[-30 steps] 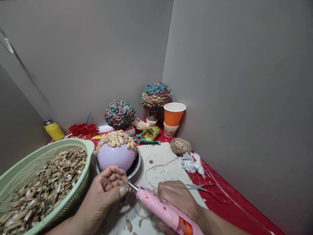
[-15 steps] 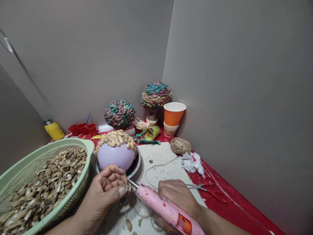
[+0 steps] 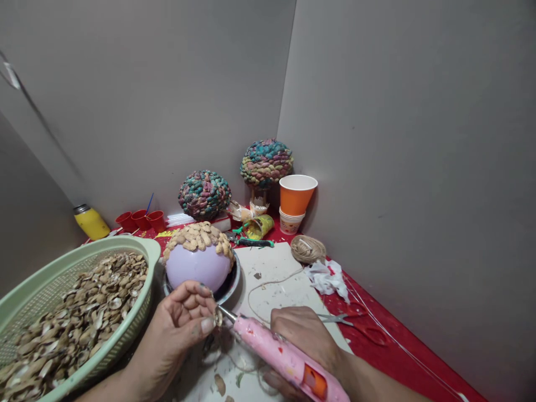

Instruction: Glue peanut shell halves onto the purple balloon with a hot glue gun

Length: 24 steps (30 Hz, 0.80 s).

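A small peanut shell [image 3: 218, 317] is pinched in the fingertips of my left hand [image 3: 180, 329]. My right hand [image 3: 307, 335] grips a pink glue gun [image 3: 276, 352], its metal nozzle pointing left and meeting the shell. Just beyond my left hand, a lilac balloon [image 3: 196, 269] rests in a dark round bowl [image 3: 237, 279], with peanut shells [image 3: 199, 237] covering its top. Many loose shells [image 3: 92, 307] fill the green basket [image 3: 153, 251] on the left.
Two coloured shell-covered balls [image 3: 204, 194] [image 3: 267, 163] stand at the back, beside an orange cup [image 3: 296, 196]. Pliers [image 3: 253, 243], twine [image 3: 308, 249], crumpled white tissue [image 3: 326, 277] and scissors [image 3: 355, 322] lie around the pale board [image 3: 276, 259]. Red cups [image 3: 141, 220] and a yellow bottle [image 3: 92, 223] are back left.
The view has shifted very slightly. Both hands, the shell and the glue gun hold nearly the same positions.
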Each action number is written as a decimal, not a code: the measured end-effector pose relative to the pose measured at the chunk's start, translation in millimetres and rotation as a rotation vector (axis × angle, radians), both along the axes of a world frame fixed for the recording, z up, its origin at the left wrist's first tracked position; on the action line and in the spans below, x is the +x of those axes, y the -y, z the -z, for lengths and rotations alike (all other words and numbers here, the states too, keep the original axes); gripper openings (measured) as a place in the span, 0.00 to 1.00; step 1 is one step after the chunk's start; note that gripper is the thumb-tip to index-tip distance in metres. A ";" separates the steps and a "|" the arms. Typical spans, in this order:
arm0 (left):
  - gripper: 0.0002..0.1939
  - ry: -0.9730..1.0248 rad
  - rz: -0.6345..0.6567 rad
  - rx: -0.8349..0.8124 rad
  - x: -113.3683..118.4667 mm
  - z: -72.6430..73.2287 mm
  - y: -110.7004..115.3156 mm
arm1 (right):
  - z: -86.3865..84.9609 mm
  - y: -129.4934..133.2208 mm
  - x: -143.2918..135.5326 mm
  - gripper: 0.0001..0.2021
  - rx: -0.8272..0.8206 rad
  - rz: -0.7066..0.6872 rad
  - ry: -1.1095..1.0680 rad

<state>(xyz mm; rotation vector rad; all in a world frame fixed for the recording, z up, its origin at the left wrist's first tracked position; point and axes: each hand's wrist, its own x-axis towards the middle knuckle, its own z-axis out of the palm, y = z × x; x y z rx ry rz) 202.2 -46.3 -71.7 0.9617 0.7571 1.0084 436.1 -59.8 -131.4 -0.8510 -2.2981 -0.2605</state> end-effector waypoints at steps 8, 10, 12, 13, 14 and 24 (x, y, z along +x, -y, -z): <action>0.18 -0.002 -0.015 0.000 1.0 -1.0 -1.3 | 0.8 -0.7 1.0 0.22 0.006 -0.022 -0.048; 0.18 0.007 -0.019 -0.003 1.6 -1.8 -1.5 | 1.8 -0.4 0.7 0.22 -0.003 -0.024 -0.042; 0.18 0.015 -0.018 0.000 1.7 -1.9 -1.5 | 1.9 -0.4 0.0 0.22 0.001 -0.022 -0.039; 0.18 0.014 -0.017 0.003 1.6 -1.6 -1.5 | 1.6 -0.3 -0.6 0.22 0.011 -0.020 -0.041; 0.18 0.013 -0.015 0.006 1.2 -1.1 -1.5 | 1.0 0.0 -1.2 0.23 0.020 -0.011 -0.042; 0.18 0.023 -0.021 0.018 -1.2 0.2 -1.9 | -5.9 3.4 -2.4 0.21 -0.006 0.025 -0.010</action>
